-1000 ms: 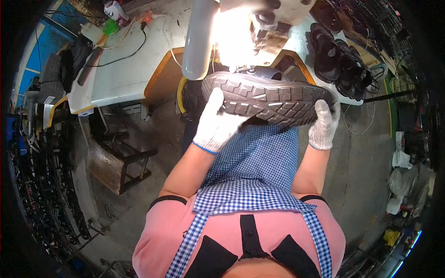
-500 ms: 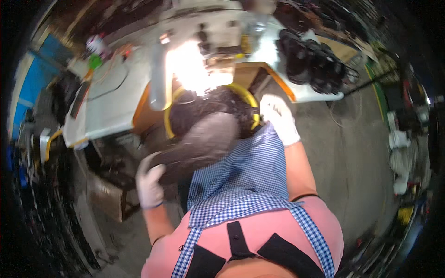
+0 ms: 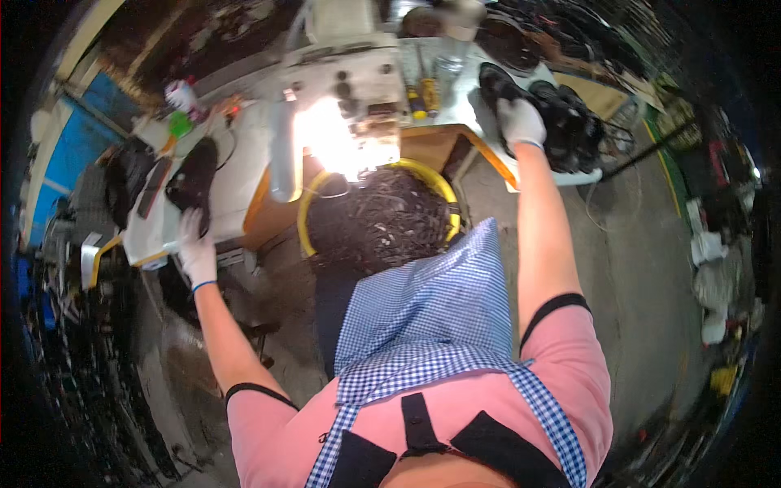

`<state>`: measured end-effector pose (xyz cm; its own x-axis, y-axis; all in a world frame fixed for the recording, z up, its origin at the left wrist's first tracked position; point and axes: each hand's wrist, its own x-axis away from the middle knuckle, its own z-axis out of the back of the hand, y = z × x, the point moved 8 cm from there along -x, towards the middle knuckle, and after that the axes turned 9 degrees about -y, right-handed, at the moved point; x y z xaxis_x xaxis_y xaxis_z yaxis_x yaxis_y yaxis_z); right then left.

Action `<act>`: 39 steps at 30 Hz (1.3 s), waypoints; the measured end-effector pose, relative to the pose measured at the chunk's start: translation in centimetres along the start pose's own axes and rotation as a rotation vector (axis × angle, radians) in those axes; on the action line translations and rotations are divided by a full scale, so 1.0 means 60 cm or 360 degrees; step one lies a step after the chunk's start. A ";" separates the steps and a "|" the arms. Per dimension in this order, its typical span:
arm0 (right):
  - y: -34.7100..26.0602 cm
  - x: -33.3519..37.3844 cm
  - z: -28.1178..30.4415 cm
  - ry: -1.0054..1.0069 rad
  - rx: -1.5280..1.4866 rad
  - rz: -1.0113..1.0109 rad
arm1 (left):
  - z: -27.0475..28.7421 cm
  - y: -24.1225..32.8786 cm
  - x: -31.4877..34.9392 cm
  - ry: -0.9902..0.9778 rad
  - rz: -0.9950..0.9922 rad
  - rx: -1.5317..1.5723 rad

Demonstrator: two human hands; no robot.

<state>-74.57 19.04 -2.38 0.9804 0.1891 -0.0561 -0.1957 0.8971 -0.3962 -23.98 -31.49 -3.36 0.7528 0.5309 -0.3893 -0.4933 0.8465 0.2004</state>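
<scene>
On the left part of the white worktop lies a black shoe (image 3: 194, 180), its far end pointing away from me. My left hand (image 3: 196, 248), in a white glove, has its fingers closed on the near end of that shoe. Far to the right, my gloved right hand (image 3: 521, 122) is closed around another black shoe (image 3: 495, 85). That one stands at the left side of several black shoes (image 3: 563, 122) grouped on the right worktop. The right palm and glove hide part of the shoe under them.
Between the worktops stands a pale machine (image 3: 321, 65) with a glaring light. Below it, a yellow-rimmed tub (image 3: 450, 193) holds dark scraps (image 3: 378, 218). Yellow-handled tools (image 3: 429, 98) and a clear bottle (image 3: 450, 63) stand beside the machine. Dark items (image 3: 122, 179) lie at the left edge.
My left hand has carried the shoe from over the tub to the left worktop. My right hand has moved from the tub's rim out to the shoes on the right.
</scene>
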 end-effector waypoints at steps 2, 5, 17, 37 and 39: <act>-0.029 0.087 0.051 0.0091 -0.0259 -0.0053 | 0.006 0.019 0.020 -0.0089 0.0090 -0.0378; -0.002 0.198 0.037 0.0546 -0.1872 0.0585 | 0.051 0.123 0.054 0.0328 0.0146 -0.0050; -0.111 0.569 -0.234 -0.2157 -0.3188 -0.0116 | -0.148 0.543 0.259 -0.1264 0.0914 0.3707; -0.054 0.548 -0.108 -0.1293 -0.2605 0.0871 | -0.179 0.425 0.233 -0.0837 0.1081 0.3670; -0.057 0.553 -0.108 -0.1229 -0.2708 0.0757 | -0.174 0.448 0.226 -0.0786 0.1213 0.3859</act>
<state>-41.24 19.66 -8.82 0.5469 0.8004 -0.2455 0.2906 -0.4565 -0.8409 -31.59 -2.00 -12.65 0.9343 0.2860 0.2128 0.1904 -0.9050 0.3805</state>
